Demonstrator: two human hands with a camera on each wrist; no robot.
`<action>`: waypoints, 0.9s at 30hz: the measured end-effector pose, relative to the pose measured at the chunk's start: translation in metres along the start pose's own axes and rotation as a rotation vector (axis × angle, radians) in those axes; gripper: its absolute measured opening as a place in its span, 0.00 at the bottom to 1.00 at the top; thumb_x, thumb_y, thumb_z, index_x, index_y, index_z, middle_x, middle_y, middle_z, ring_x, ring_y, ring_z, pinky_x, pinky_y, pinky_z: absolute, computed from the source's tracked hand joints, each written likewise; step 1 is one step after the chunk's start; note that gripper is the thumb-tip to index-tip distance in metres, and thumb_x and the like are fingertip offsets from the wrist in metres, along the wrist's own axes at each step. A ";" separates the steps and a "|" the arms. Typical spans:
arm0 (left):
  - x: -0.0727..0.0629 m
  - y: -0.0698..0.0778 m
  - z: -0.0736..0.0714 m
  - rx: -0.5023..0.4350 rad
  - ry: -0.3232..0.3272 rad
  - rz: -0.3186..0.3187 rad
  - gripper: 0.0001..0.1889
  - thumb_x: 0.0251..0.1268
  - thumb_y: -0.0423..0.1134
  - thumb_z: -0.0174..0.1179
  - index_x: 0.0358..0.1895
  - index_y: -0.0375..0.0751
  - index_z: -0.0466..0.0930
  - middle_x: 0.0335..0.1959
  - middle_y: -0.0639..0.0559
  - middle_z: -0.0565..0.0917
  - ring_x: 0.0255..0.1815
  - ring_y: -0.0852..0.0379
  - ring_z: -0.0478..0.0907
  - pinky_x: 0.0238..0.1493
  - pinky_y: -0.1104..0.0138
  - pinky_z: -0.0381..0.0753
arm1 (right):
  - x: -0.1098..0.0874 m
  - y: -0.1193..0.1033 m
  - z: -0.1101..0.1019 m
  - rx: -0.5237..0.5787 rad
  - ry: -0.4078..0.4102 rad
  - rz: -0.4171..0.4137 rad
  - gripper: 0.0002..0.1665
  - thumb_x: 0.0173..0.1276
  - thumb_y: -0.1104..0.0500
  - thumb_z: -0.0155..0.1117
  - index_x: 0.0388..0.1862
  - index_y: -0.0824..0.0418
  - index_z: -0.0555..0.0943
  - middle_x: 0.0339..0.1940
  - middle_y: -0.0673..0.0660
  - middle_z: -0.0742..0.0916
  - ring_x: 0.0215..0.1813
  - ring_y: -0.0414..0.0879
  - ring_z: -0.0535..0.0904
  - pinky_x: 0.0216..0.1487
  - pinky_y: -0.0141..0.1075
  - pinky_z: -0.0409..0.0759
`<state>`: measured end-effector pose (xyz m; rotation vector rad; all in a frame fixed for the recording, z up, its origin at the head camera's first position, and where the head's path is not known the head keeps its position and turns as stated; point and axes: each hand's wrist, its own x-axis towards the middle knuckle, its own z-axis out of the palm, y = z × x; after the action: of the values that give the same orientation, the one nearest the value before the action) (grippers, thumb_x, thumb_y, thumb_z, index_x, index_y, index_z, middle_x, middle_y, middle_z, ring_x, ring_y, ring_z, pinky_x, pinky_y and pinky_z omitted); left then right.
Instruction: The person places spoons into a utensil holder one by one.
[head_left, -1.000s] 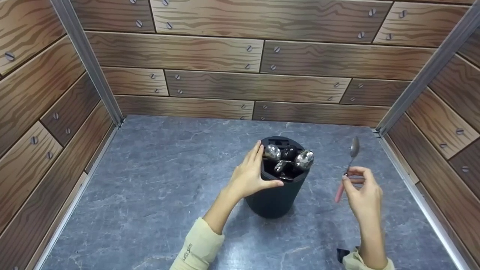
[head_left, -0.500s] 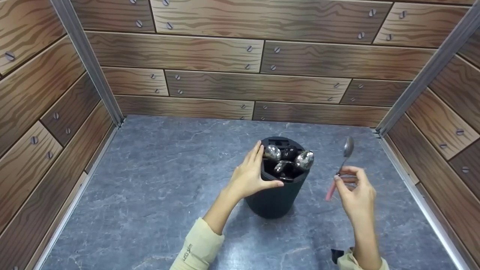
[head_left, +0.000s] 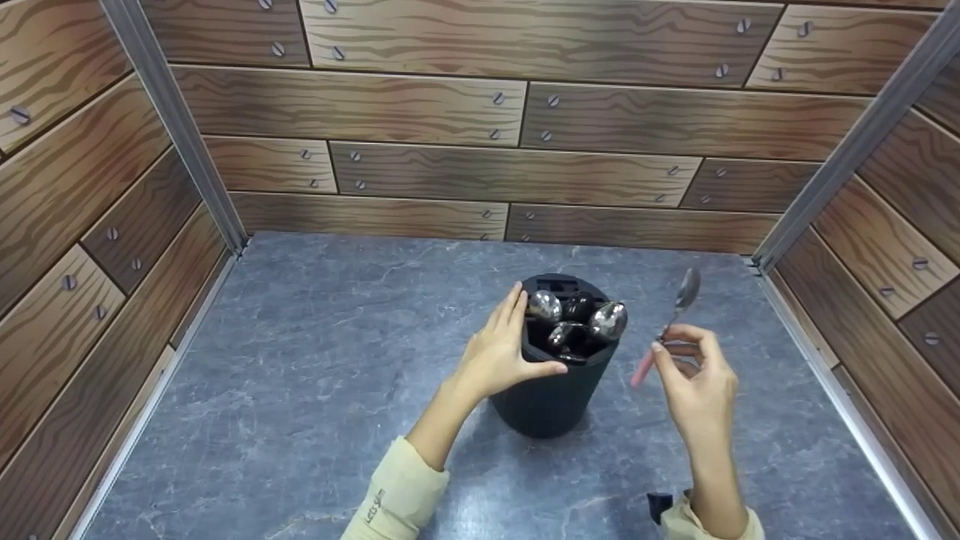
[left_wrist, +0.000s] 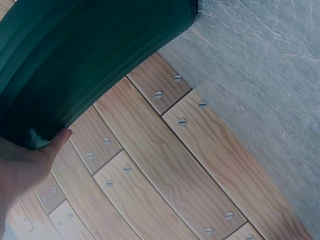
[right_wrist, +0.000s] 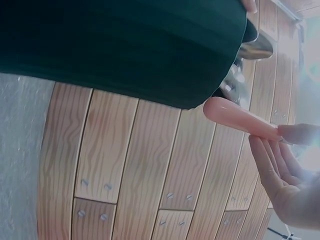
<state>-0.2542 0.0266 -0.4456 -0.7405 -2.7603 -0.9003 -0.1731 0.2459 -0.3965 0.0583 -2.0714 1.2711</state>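
Observation:
A tall dark-green utensil holder [head_left: 544, 409] with a black top stands upright on the table. My left hand [head_left: 491, 356] holds it at the top from the left, its fingers along the far side and its thumb along the near rim. Several shiny spoon heads [head_left: 608, 321] poke up from its opening. To the right of the holder, my right hand [head_left: 697, 386] pinches a spoon with a pink handle [right_wrist: 240, 118] near where handle and metal neck meet. Its metal bowl [head_left: 688, 289] points up and away, the handle end down toward the holder, apart from it in the head view.
The grey marbled tabletop [head_left: 330, 360] is enclosed by wood-plank-patterned walls [head_left: 420, 169] at the back and both sides. Metal strips [head_left: 862, 420] run along the side edges. A small black object [head_left: 659, 506] sits by the right sleeve.
My right hand has moved left toward the holder with the spoon, which now tilts a little more. The left hand and the holder have stayed put.

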 end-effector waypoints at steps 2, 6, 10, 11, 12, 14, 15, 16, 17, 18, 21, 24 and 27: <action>0.000 0.000 0.000 0.001 0.002 0.000 0.62 0.39 0.77 0.54 0.72 0.37 0.44 0.73 0.52 0.40 0.70 0.50 0.47 0.52 0.53 0.71 | 0.000 -0.003 0.002 0.032 0.005 -0.020 0.13 0.56 0.75 0.63 0.42 0.75 0.75 0.37 0.60 0.82 0.36 0.36 0.78 0.39 0.25 0.77; 0.000 -0.001 0.000 0.000 0.006 -0.001 0.62 0.39 0.76 0.54 0.72 0.37 0.45 0.73 0.52 0.41 0.70 0.51 0.46 0.52 0.53 0.71 | 0.000 -0.007 0.007 0.094 0.012 -0.048 0.14 0.56 0.76 0.63 0.42 0.76 0.74 0.37 0.62 0.82 0.37 0.38 0.78 0.39 0.26 0.77; -0.001 -0.001 0.001 -0.006 0.003 -0.007 0.62 0.39 0.77 0.54 0.72 0.38 0.45 0.73 0.52 0.41 0.70 0.52 0.46 0.53 0.52 0.70 | 0.001 -0.009 0.011 0.134 0.018 -0.060 0.15 0.56 0.76 0.63 0.42 0.76 0.74 0.36 0.61 0.81 0.37 0.39 0.79 0.39 0.27 0.77; -0.001 0.000 0.001 -0.008 0.002 -0.009 0.62 0.39 0.77 0.54 0.72 0.38 0.45 0.73 0.53 0.41 0.70 0.52 0.46 0.53 0.52 0.70 | 0.001 -0.009 0.013 0.144 0.022 -0.066 0.15 0.55 0.77 0.63 0.42 0.76 0.74 0.36 0.61 0.81 0.37 0.40 0.79 0.39 0.27 0.77; 0.000 0.000 0.001 -0.008 0.001 -0.010 0.62 0.39 0.77 0.54 0.72 0.38 0.44 0.74 0.53 0.40 0.70 0.52 0.47 0.53 0.51 0.70 | 0.002 -0.009 0.014 0.154 0.025 -0.072 0.15 0.55 0.77 0.62 0.42 0.77 0.74 0.36 0.62 0.81 0.37 0.40 0.79 0.39 0.27 0.77; 0.000 0.000 0.001 -0.007 -0.003 -0.011 0.62 0.38 0.77 0.54 0.72 0.38 0.44 0.74 0.53 0.40 0.70 0.52 0.47 0.52 0.51 0.70 | 0.002 -0.009 0.016 0.169 0.032 -0.087 0.15 0.54 0.79 0.62 0.42 0.78 0.74 0.37 0.63 0.81 0.37 0.41 0.78 0.38 0.27 0.77; 0.000 0.000 0.000 -0.005 -0.004 -0.011 0.62 0.38 0.77 0.54 0.72 0.38 0.44 0.74 0.53 0.40 0.70 0.52 0.47 0.52 0.51 0.70 | 0.002 -0.009 0.017 0.176 0.035 -0.095 0.15 0.54 0.79 0.62 0.41 0.79 0.73 0.37 0.65 0.80 0.37 0.41 0.78 0.38 0.27 0.77; 0.000 0.001 0.000 -0.002 -0.004 -0.011 0.62 0.38 0.77 0.54 0.72 0.38 0.44 0.74 0.53 0.40 0.70 0.52 0.47 0.52 0.51 0.71 | 0.003 -0.009 0.018 0.185 0.035 -0.098 0.15 0.53 0.80 0.62 0.41 0.79 0.73 0.37 0.65 0.80 0.37 0.41 0.78 0.38 0.27 0.77; 0.000 0.001 0.000 0.001 -0.003 -0.009 0.62 0.39 0.77 0.54 0.72 0.38 0.44 0.74 0.53 0.40 0.70 0.52 0.47 0.52 0.51 0.71 | 0.003 -0.008 0.020 0.189 0.035 -0.101 0.15 0.53 0.80 0.61 0.41 0.80 0.73 0.37 0.66 0.80 0.37 0.41 0.78 0.38 0.27 0.77; 0.000 0.001 0.000 0.005 0.000 -0.007 0.62 0.39 0.77 0.55 0.72 0.38 0.44 0.74 0.53 0.40 0.70 0.52 0.47 0.52 0.51 0.71 | 0.003 -0.008 0.021 0.188 0.036 -0.102 0.15 0.53 0.81 0.61 0.41 0.80 0.73 0.37 0.67 0.80 0.37 0.42 0.78 0.38 0.27 0.77; 0.000 0.001 0.000 0.018 0.009 0.004 0.61 0.39 0.76 0.54 0.72 0.37 0.45 0.73 0.52 0.41 0.70 0.52 0.48 0.51 0.53 0.72 | 0.004 -0.008 0.023 0.184 0.035 -0.095 0.15 0.53 0.80 0.62 0.41 0.79 0.73 0.36 0.66 0.80 0.37 0.43 0.78 0.39 0.27 0.77; 0.000 0.000 0.000 0.023 0.015 0.013 0.61 0.40 0.76 0.54 0.72 0.37 0.45 0.73 0.51 0.42 0.70 0.52 0.48 0.51 0.54 0.73 | 0.005 -0.009 0.024 0.185 0.042 -0.099 0.15 0.53 0.80 0.62 0.41 0.79 0.74 0.36 0.65 0.81 0.37 0.44 0.78 0.39 0.27 0.77; 0.000 0.000 -0.001 0.015 0.012 0.010 0.61 0.40 0.76 0.54 0.72 0.37 0.45 0.73 0.52 0.41 0.70 0.52 0.47 0.51 0.54 0.72 | 0.007 -0.011 0.026 0.201 0.048 -0.116 0.15 0.53 0.80 0.62 0.41 0.79 0.74 0.37 0.65 0.81 0.37 0.44 0.78 0.40 0.28 0.77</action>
<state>-0.2540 0.0263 -0.4450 -0.7429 -2.7471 -0.8781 -0.1879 0.2217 -0.3919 0.2325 -1.8663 1.3905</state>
